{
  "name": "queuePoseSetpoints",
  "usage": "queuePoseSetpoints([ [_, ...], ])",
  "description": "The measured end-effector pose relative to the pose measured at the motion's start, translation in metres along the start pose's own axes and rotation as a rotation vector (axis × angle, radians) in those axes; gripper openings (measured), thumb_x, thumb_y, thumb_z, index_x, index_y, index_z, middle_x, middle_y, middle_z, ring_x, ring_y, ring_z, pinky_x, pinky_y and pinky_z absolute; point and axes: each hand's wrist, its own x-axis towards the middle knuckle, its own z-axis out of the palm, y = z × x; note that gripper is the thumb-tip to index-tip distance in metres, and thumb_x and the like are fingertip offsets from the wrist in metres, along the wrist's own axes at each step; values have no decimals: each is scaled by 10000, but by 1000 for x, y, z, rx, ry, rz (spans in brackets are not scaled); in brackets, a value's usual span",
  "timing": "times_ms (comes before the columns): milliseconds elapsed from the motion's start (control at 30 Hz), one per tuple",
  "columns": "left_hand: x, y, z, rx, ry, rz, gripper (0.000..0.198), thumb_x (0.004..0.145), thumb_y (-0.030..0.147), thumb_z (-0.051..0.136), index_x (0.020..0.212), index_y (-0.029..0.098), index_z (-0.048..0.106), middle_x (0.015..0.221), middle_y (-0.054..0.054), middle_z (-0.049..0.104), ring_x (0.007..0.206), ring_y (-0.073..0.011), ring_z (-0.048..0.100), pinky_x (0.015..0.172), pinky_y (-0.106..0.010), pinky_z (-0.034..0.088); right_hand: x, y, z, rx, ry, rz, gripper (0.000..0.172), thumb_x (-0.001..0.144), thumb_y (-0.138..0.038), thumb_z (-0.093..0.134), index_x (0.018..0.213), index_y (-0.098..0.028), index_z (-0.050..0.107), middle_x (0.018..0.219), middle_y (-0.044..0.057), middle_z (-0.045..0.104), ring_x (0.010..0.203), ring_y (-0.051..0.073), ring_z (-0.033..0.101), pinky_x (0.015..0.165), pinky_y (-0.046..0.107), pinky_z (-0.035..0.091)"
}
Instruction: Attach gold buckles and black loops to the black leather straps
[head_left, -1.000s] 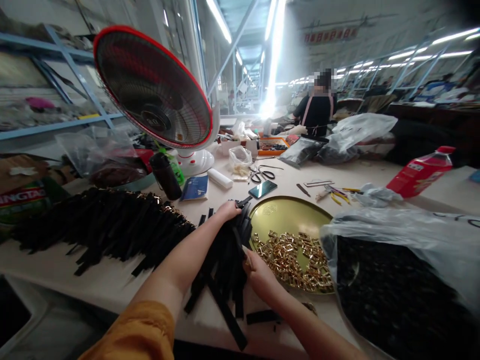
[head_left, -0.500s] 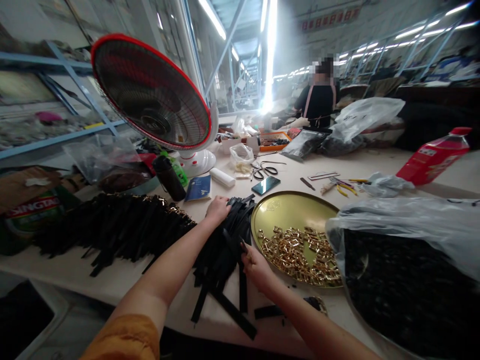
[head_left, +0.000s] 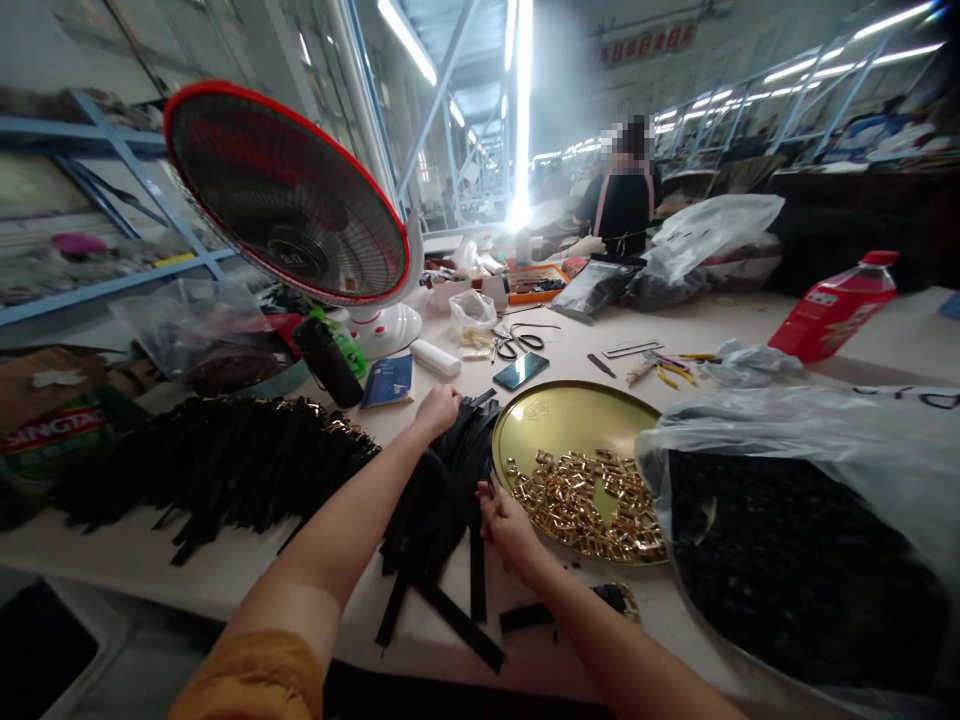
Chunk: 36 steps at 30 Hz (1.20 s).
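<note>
A bundle of black straps [head_left: 442,500] lies on the table in front of me. My left hand [head_left: 437,408] is closed on the far end of this bundle. My right hand [head_left: 504,520] grips the near part of the same straps, fingers curled round them. Just right of my hands sits a round gold tray [head_left: 570,420] holding several small gold buckles [head_left: 592,500]. A much larger heap of black straps with gold ends [head_left: 217,460] is spread out to my left.
A red-rimmed fan [head_left: 292,200], a dark bottle [head_left: 324,360], a blue booklet [head_left: 390,380], a phone [head_left: 520,371] and scissors [head_left: 517,342] stand behind. A plastic bag of black pieces [head_left: 795,520] fills the right. A red bottle [head_left: 832,308] lies far right. Another person [head_left: 622,205] works at the far end.
My left hand has drawn slightly back and left along the strap bundle, and the straps now lie flatter on the table. The view has shifted a little.
</note>
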Motion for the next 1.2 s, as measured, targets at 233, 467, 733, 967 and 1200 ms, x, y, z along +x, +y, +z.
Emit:
queuePoseSetpoints([
  [233, -20, 6, -36, 52, -47, 45, 240, 849, 275, 428, 938, 167, 623, 928, -64, 661, 890, -178, 594, 741, -239, 423, -1, 3, 2, 38, 6, -14, 366, 775, -405, 461, 1034, -155, 530, 751, 18, 588, 420, 69, 453, 371, 192, 374],
  [467, -11, 31, 21, 122, -168, -38, 287, 853, 316, 484, 1087, 153, 521, 1098, -78, 543, 936, -179, 550, 801, -390, 468, -2, 2, 1, 29, 1, -17, 289, 799, -331, 426, 1015, -163, 521, 778, 35, 610, 412, 75, 462, 364, 198, 375],
  [733, 26, 34, 39, 150, -219, -104, 291, 851, 309, 489, 1100, 159, 515, 1115, -80, 534, 950, -185, 545, 804, -389, 468, -2, -4, 2, 50, -27, 51, 280, 788, -338, 429, 987, -161, 515, 790, 45, 611, 387, 65, 435, 347, 196, 357],
  [967, 36, 32, 48, 76, -205, -82, 292, 852, 312, 485, 1098, 159, 518, 1124, -81, 530, 970, -191, 537, 826, -405, 455, -1, -1, 1, 31, -30, 53, 321, 782, -392, 435, 993, -166, 521, 727, 23, 594, 401, 67, 440, 352, 183, 361],
  [1200, 45, 37, 48, -140, -169, -133, 289, 850, 307, 490, 1093, 155, 520, 1122, -81, 532, 970, -191, 538, 824, -403, 456, 0, 0, 0, 23, -22, 31, 333, 778, -415, 431, 980, -165, 521, 784, 37, 599, 405, 66, 455, 356, 189, 375],
])
